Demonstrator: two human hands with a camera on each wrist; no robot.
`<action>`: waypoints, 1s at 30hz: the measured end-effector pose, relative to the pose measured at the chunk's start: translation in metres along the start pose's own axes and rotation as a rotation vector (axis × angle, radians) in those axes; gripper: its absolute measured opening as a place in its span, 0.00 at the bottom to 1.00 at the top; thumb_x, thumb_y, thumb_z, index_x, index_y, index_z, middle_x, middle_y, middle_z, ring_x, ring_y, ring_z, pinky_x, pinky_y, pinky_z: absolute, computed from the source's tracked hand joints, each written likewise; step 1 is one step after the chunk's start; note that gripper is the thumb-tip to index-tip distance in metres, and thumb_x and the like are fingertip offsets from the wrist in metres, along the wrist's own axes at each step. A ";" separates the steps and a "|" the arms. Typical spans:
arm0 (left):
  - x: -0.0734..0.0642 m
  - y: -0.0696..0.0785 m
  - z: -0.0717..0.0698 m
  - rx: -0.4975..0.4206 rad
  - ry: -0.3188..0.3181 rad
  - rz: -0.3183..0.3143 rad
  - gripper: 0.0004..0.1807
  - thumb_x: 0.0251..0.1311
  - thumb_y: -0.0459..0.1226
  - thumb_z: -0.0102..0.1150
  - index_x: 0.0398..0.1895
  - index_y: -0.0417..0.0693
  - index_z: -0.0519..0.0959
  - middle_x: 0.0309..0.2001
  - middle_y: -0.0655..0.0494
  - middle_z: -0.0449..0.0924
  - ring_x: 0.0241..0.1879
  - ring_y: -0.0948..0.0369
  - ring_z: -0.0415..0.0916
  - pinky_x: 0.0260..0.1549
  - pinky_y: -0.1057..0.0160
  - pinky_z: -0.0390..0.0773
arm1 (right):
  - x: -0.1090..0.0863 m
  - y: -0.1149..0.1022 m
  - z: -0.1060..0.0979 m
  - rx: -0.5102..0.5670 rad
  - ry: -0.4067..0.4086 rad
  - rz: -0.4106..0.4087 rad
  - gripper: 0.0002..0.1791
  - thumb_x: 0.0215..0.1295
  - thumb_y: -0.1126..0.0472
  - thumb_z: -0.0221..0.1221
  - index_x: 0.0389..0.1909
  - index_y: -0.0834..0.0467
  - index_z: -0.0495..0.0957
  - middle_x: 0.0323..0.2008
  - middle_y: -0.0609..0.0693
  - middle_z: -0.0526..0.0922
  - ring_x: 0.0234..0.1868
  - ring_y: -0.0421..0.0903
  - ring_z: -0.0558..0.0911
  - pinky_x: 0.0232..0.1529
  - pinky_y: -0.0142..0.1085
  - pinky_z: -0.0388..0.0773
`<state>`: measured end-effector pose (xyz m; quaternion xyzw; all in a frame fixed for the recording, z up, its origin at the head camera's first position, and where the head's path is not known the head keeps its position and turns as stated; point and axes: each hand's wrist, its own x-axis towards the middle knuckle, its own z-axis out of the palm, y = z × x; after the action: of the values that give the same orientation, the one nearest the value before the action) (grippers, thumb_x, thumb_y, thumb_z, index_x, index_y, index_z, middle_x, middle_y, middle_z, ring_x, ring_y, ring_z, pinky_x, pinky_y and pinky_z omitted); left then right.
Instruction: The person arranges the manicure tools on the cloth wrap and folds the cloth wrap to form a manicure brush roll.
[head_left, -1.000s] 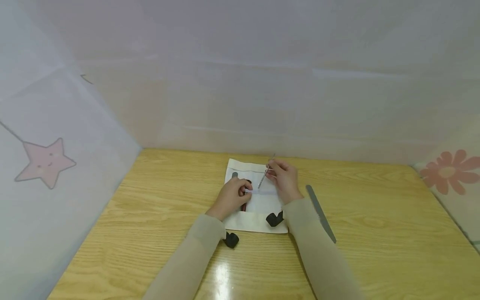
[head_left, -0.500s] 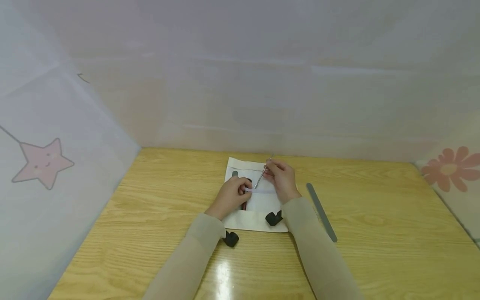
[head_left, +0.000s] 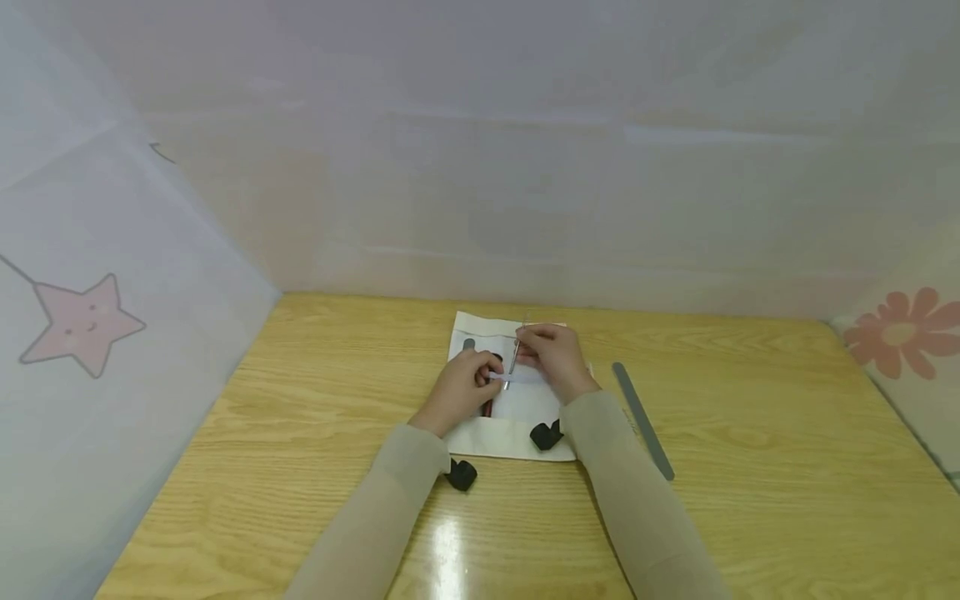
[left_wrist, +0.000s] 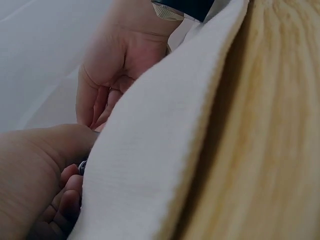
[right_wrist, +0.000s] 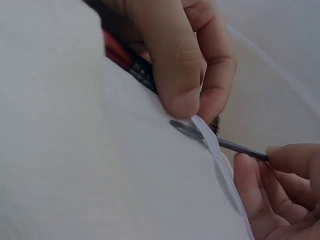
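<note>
Left hand [head_left: 459, 387] pinches strap [right_wrist: 214, 147]; right hand [head_left: 557, 357] pinches tool [right_wrist: 242, 148]; wooden table [head_left: 772, 417]; pale sheeting [head_left: 480, 200] behind.

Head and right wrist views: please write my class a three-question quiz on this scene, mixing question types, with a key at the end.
1. Multiple choice. In the right wrist view, how does the slim metal tool meet the white strap?
A) It passes over it
B) It passes under it
C) It stays clear of it

2. True or false? In the head view, the grey nail file lies on the table, to the right of the cloth pouch.

3. Short answer. Which hand pinches the strap?

Key:
1. B
2. True
3. The left hand
</note>
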<state>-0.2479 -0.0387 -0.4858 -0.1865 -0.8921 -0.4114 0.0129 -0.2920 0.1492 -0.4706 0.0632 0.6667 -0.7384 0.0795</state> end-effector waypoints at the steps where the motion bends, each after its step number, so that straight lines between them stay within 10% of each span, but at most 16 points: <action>1: 0.000 0.000 0.000 0.000 0.000 -0.004 0.05 0.64 0.35 0.67 0.40 0.49 0.82 0.33 0.57 0.71 0.33 0.61 0.68 0.36 0.63 0.73 | 0.000 -0.001 0.001 -0.025 -0.016 0.002 0.16 0.71 0.65 0.63 0.54 0.70 0.81 0.40 0.57 0.84 0.33 0.44 0.84 0.41 0.36 0.85; 11: -0.001 0.001 -0.001 -0.011 0.005 0.004 0.04 0.64 0.35 0.67 0.40 0.50 0.82 0.33 0.57 0.71 0.33 0.62 0.69 0.36 0.63 0.73 | -0.004 -0.003 0.004 -0.212 -0.114 -0.005 0.15 0.70 0.66 0.62 0.54 0.68 0.79 0.41 0.60 0.86 0.28 0.43 0.85 0.34 0.35 0.85; 30: -0.001 0.001 -0.001 -0.036 -0.004 -0.032 0.05 0.64 0.36 0.68 0.41 0.51 0.82 0.34 0.57 0.71 0.33 0.60 0.69 0.36 0.62 0.73 | -0.007 -0.011 0.001 -0.035 -0.068 0.060 0.16 0.76 0.61 0.57 0.55 0.69 0.79 0.37 0.54 0.82 0.33 0.43 0.83 0.39 0.33 0.84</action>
<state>-0.2465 -0.0396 -0.4847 -0.1730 -0.8874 -0.4273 0.0011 -0.2877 0.1492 -0.4588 0.0564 0.6743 -0.7256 0.1252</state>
